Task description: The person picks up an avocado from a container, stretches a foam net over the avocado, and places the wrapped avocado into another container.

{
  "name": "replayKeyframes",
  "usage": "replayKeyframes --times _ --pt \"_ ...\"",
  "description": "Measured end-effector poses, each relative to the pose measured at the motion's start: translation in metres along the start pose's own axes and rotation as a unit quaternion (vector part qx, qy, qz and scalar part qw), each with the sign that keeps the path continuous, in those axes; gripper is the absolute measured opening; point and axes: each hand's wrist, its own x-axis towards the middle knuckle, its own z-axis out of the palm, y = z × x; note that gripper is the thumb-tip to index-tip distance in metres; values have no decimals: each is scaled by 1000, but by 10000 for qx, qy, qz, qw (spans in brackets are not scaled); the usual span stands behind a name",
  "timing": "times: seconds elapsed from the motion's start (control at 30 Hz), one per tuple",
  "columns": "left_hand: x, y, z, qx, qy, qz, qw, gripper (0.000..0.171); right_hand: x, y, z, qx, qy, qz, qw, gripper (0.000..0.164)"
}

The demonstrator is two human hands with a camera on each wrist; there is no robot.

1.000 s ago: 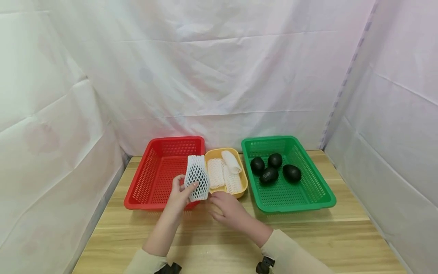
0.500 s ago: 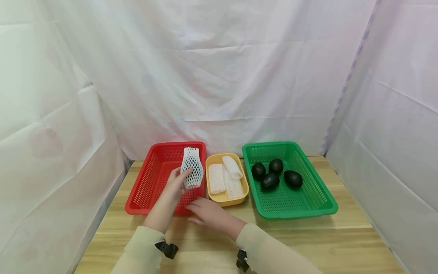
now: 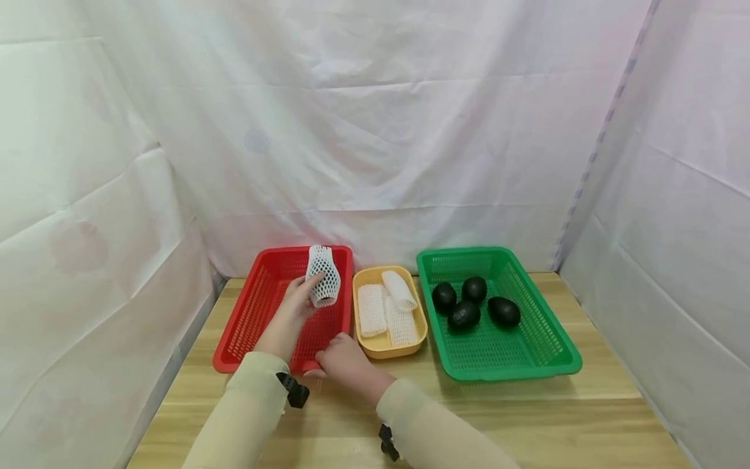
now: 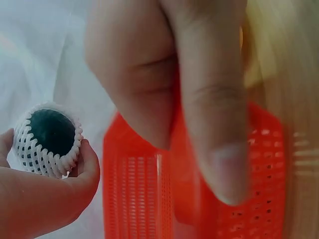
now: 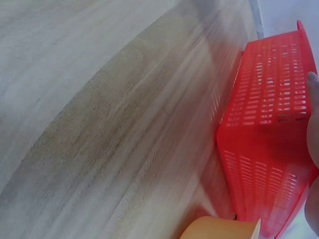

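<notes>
In the head view my left hand (image 3: 293,311) holds a white foam net sleeve (image 3: 323,279) above the red basket (image 3: 233,331). Through the sleeve's end, the left wrist view shows a dark avocado (image 4: 52,132) inside the mesh, with fingers curled about it. My right hand (image 3: 347,366) is at the basket's front rim, near its right corner. Seen close in the left wrist view, the right hand (image 4: 209,74) has its thumb and fingers on either side of that rim, pinching it. Only a bit of this hand (image 5: 313,119) shows in the right wrist view.
A small yellow tray (image 3: 389,352) with several white foam sleeves (image 3: 372,311) stands right of the red basket. Farther right, a green basket (image 3: 562,348) contains several dark avocados (image 3: 504,312). Everything is on a wooden table (image 3: 498,423), with white cloth (image 3: 375,130) hanging around it.
My left hand has carried the sleeved avocado leftward and farther out over the red basket. The right hand has left the sleeve's lower end, moved left and taken hold of the basket's front rim.
</notes>
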Motion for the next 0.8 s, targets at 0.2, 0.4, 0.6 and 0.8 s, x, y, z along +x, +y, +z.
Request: replayKeyframes --times 0.2,0.4,0.6,0.8 --pt "22 8 -5 235 18 -207 9995 66 1 -1 -4 -76 -147 38 9999 39" --pt "42 12 -14 609 34 -606 9963 65 4 0 -3 -229 -47 -48 9997 39" --pt "62 8 -21 709 118 -776 9944 69 3 0 -3 -227 173 -8 9996 45" --pt "73 5 -21 1130 -201 -933 9890 65 2 0 -1 -331 391 2 9987 48"
